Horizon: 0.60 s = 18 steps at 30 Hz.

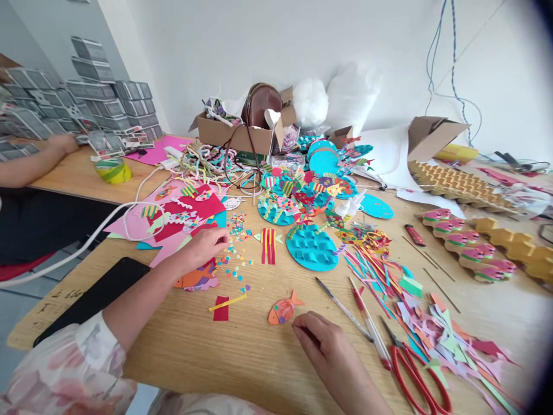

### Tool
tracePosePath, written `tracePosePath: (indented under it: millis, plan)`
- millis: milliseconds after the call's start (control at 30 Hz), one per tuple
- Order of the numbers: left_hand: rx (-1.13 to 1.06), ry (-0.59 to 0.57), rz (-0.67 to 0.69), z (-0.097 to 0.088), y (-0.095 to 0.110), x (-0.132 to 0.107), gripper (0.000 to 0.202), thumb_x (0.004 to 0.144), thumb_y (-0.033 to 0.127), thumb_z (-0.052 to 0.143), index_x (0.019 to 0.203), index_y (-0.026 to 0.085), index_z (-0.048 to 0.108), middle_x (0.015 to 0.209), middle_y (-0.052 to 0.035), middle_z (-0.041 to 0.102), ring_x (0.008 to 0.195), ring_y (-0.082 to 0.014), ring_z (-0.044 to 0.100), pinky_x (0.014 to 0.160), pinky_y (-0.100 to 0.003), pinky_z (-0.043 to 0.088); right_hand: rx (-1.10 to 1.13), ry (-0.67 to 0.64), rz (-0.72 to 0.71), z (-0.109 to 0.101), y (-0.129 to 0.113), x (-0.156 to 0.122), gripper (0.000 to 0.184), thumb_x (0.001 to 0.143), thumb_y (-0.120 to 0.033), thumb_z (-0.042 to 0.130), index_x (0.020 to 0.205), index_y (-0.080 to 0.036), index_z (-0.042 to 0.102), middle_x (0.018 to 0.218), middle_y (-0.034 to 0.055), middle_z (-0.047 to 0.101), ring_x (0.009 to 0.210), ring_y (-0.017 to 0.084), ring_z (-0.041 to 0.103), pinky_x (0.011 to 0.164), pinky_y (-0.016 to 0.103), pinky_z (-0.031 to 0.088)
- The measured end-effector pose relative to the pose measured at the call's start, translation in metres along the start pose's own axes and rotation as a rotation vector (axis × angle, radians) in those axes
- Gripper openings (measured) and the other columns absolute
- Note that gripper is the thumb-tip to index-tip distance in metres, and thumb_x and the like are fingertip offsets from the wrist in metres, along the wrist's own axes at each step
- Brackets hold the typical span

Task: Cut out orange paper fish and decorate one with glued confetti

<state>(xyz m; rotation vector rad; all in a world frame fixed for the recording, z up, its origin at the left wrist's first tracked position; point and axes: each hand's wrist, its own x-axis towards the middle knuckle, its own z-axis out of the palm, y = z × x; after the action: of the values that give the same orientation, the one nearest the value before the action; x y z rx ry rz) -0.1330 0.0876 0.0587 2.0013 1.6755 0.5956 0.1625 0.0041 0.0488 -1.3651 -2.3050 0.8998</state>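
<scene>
My left hand (pixel 207 246) is closed with the fingertips together, beside scattered paper dots (pixel 237 259). Anything in its pinch is too small to make out. Under that forearm lie orange and purple paper fish pieces (pixel 196 278). My right hand (pixel 325 341) is also pinched closed, just right of an orange paper fish (pixel 283 310) with coloured dots on its body; what it holds, if anything, is hidden. A red paper square (pixel 221 311) with a yellow strip across it lies left of the fish. Farther back is a green fish with red and yellow strips (pixel 268 245).
Red-handled scissors (pixel 417 374), pens (pixel 343 308) and paper scraps (pixel 449 340) lie at right. Blue woven paper discs (pixel 313 248) and a white glue bottle (pixel 353 204) stand behind. A black phone-like slab (pixel 93 300) lies at left. Another person's arm (pixel 34 161) rests far left.
</scene>
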Motion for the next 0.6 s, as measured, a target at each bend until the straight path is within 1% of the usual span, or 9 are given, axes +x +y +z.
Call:
tracePosePath:
  millis: [67, 167, 267, 367, 467, 600]
  plan:
    - [-0.089, 0.013, -0.027, -0.001, 0.009, -0.005, 0.006, 0.071, 0.02, 0.047, 0.066, 0.019, 0.048, 0.061, 0.0044, 0.048, 0.059, -0.0121, 0.046, 0.056, -0.023, 0.036, 0.028, 0.023, 0.004, -0.003, -0.001, 0.003, 0.02, 0.084, -0.015, 0.042, 0.076, -0.017, 0.059, 0.072, 0.0033, 0.064, 0.064, 0.015, 0.059, 0.059, 0.024, 0.041]
    - [-0.219, 0.015, -0.04, 0.002, 0.027, -0.014, 0.004, 0.072, 0.023, 0.048, 0.07, 0.019, 0.047, 0.065, 0.0047, 0.049, 0.061, -0.0113, 0.048, 0.055, -0.021, 0.038, 0.075, 0.073, 0.032, -0.009, -0.005, 0.01, 0.019, 0.084, -0.018, 0.044, 0.075, -0.018, 0.061, 0.07, 0.0029, 0.064, 0.063, 0.015, 0.058, 0.058, 0.023, 0.041]
    - [-0.324, -0.008, -0.047, 0.009, 0.047, -0.021, 0.005, 0.073, 0.023, 0.049, 0.07, 0.02, 0.047, 0.061, 0.0062, 0.046, 0.056, -0.0099, 0.046, 0.053, -0.02, 0.038, 0.131, 0.118, 0.047, -0.014, -0.014, 0.019, 0.018, 0.082, -0.02, 0.046, 0.072, -0.018, 0.061, 0.067, 0.0016, 0.063, 0.062, 0.014, 0.056, 0.057, 0.023, 0.04]
    - [-0.482, -0.057, -0.056, 0.02, 0.063, -0.024, 0.006, 0.071, 0.023, 0.051, 0.068, 0.019, 0.047, 0.057, 0.0072, 0.044, 0.053, -0.009, 0.044, 0.052, -0.02, 0.037, 0.199, 0.171, 0.036, -0.015, -0.025, 0.032, 0.015, 0.079, -0.018, 0.048, 0.071, -0.017, 0.06, 0.063, 0.0, 0.061, 0.058, 0.012, 0.054, 0.055, 0.021, 0.039]
    - [-0.553, -0.083, -0.037, 0.032, 0.071, -0.022, 0.007, 0.068, 0.022, 0.052, 0.066, 0.019, 0.046, 0.058, 0.0065, 0.045, 0.055, -0.0088, 0.044, 0.052, -0.02, 0.038, 0.252, 0.2, 0.024, -0.013, -0.033, 0.044, 0.012, 0.076, -0.016, 0.05, 0.07, -0.016, 0.06, 0.06, -0.0012, 0.058, 0.054, 0.01, 0.05, 0.051, 0.019, 0.037]
    - [-0.571, -0.092, -0.028, 0.044, 0.071, -0.022, 0.004, 0.071, 0.022, 0.05, 0.069, 0.019, 0.048, 0.06, 0.0059, 0.047, 0.055, -0.0093, 0.045, 0.052, -0.021, 0.037, 0.278, 0.229, 0.048, -0.008, -0.037, 0.056, 0.011, 0.076, -0.017, 0.051, 0.073, -0.016, 0.061, 0.06, -0.002, 0.056, 0.05, 0.009, 0.046, 0.047, 0.018, 0.034]
